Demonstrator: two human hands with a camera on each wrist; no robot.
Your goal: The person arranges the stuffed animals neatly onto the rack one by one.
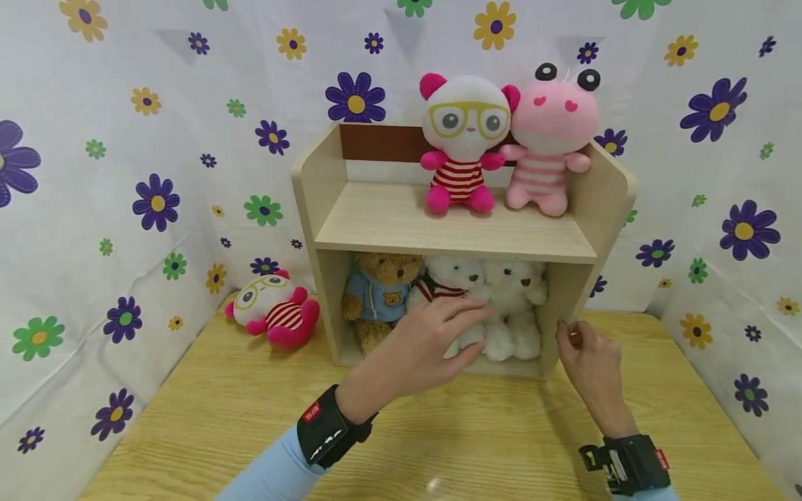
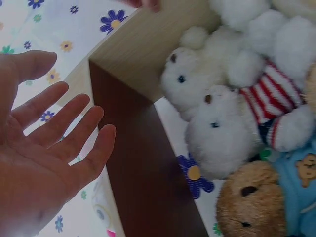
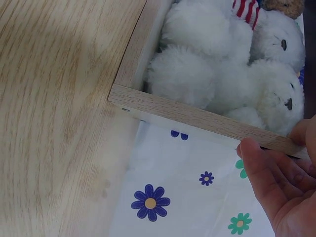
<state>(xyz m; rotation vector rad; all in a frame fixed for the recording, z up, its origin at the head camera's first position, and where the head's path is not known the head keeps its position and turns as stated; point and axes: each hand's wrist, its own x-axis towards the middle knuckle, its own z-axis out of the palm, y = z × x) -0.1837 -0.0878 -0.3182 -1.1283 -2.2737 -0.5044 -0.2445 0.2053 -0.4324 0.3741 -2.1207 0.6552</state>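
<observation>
A small wooden shelf (image 1: 401, 248) stands on the table. My left hand (image 1: 420, 348) hovers before its lower compartment, fingers spread and holding nothing; the left wrist view shows the same palm beside the shelf. With thumb and fingers, my right hand (image 1: 592, 365) pinches the front edge of the right side panel (image 3: 197, 118). Inside the lower compartment sit a brown teddy bear (image 1: 382, 296) in a blue hoodie, a white bear in a striped top (image 2: 222, 133), and a plain white bear (image 1: 516, 313). My left hand partly hides the middle bear in the head view.
On the top shelf sit a pink-and-white panda plush (image 1: 466, 132) with yellow glasses and a pink plush (image 1: 551, 132) with raised eyes. A similar panda plush (image 1: 276, 309) lies on the table (image 1: 250, 410) left of the shelf. Flower-printed cloth (image 1: 156, 139) hangs behind and at the sides.
</observation>
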